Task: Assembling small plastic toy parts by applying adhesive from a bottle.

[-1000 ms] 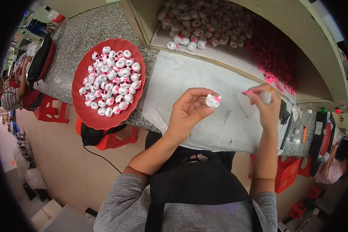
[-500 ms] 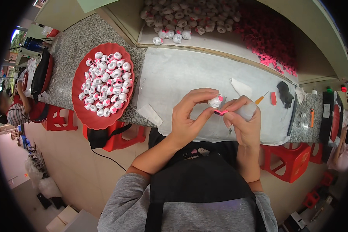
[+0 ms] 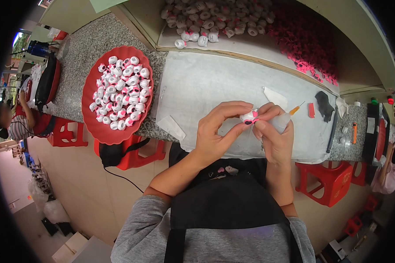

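Note:
My left hand pinches a small white figurine head between thumb and fingers, above the work sheet. Against its front lies a pink piece with black, sunglasses-like spots. The thumb and fingertips of my right hand meet the pink piece from the other side. Tucked in that same hand is a translucent squeeze bottle; an orange needle tip points away from it toward the upper right. My fingers partly hide the head and the pink piece.
A red scalloped tray of pink-and-white heads stands left. White heads and pink pieces fill the shelf beyond the white sheet. A black scrap, red block and orange stick lie right.
The pink piece, held below and apart from the white head before, now sits against its front. My right hand has moved slightly up and left, closer to my left hand.

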`<state>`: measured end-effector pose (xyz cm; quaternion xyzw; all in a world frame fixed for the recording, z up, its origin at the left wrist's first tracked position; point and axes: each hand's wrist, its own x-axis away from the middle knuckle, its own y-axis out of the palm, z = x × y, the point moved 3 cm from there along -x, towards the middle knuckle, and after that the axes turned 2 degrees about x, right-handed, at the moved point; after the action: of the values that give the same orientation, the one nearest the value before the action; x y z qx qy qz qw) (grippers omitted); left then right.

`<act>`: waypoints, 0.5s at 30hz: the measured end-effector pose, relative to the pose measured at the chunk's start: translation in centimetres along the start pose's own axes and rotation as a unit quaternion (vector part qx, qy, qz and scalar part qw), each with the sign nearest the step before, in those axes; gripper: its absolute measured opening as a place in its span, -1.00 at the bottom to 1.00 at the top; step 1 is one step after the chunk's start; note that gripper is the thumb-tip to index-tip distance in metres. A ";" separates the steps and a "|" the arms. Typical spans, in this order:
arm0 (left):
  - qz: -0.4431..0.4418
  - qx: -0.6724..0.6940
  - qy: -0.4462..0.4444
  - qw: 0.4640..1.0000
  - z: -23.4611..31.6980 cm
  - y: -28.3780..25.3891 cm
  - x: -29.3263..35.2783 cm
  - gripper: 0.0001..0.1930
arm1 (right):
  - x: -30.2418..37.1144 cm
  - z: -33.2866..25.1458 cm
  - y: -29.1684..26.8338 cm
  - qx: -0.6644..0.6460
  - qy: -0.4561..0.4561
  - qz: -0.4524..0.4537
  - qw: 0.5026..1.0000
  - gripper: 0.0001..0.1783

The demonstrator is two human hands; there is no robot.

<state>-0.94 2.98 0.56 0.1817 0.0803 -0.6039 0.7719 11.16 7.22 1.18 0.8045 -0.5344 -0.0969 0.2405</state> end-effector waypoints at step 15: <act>-0.063 0.197 -0.085 0.975 0.0 -0.6 0.2 -0.77 | 0.3 -0.4 0.8 0.142 -0.030 -0.074 0.987 -0.55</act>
<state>-1.43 2.71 0.38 0.2731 -0.0945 -0.6687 0.6850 10.80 6.84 1.92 0.8647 -0.4884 -0.0619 0.0994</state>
